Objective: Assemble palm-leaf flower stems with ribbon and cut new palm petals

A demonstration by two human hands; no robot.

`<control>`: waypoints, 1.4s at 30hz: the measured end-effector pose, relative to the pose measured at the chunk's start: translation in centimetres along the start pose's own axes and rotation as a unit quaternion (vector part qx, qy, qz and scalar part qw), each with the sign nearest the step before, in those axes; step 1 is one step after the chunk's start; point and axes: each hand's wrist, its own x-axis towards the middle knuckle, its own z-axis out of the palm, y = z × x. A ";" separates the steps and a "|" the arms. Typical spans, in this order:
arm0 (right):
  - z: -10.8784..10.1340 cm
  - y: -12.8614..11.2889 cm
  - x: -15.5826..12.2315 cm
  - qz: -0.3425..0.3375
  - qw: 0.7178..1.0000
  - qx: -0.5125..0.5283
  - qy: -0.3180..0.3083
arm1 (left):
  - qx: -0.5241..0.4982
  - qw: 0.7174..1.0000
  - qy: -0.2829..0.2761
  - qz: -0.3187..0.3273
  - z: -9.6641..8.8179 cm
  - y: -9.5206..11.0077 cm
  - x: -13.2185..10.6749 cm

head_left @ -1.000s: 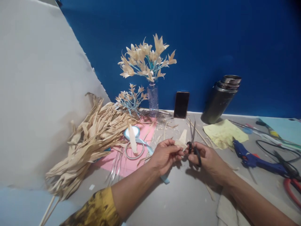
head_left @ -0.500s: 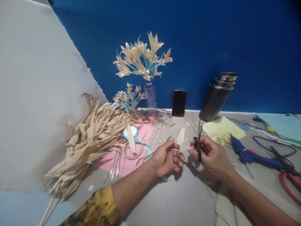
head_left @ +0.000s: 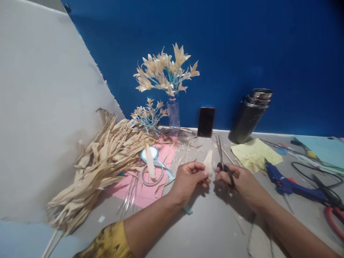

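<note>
My left hand (head_left: 191,181) is closed in a pinch, with a small pale strip of dried husk mostly hidden at its fingertips. Just behind those fingertips, a tapered husk piece (head_left: 209,159) stands out against the grey table. My right hand (head_left: 240,182) grips a pair of black-handled scissors (head_left: 220,150), their slim blades pointing up and away from me, slightly apart. Only a narrow gap separates the two hands. Left of them lie a roll of light-blue ribbon (head_left: 152,153) with another husk strip (head_left: 149,163) across it, and a ring-shaped coil (head_left: 142,178).
A heap of dried husks (head_left: 104,157) fills the left side beside pink paper (head_left: 139,193). Husk flowers (head_left: 163,68) stand in a clear bottle (head_left: 173,114). Behind are a phone (head_left: 206,122) and dark flask (head_left: 249,116); a blue glue gun (head_left: 290,186) and red-handled cutters (head_left: 333,218) lie right.
My left hand has turned over from palm-up to a knuckles-up pinch. The scissors have tilted left and their blades have parted slightly. The view has shifted a little.
</note>
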 end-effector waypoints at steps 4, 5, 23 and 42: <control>0.9 -0.6 -0.7 -0.013 0.997 -0.025 -0.069 | -0.066 0.998 0.015 -0.010 -0.2 0.4 0.1; 1.2 -0.7 -0.9 -0.015 0.996 -0.033 -0.083 | -0.084 0.996 0.015 -0.015 -0.2 0.6 0.1; 2.1 -1.0 -1.4 0.000 0.996 0.064 -0.057 | -0.127 0.990 0.001 -0.060 -0.2 1.2 0.0; 0.7 -0.4 -0.8 -0.011 0.989 0.133 0.055 | -0.067 0.990 -0.084 -0.093 -0.1 0.6 -0.3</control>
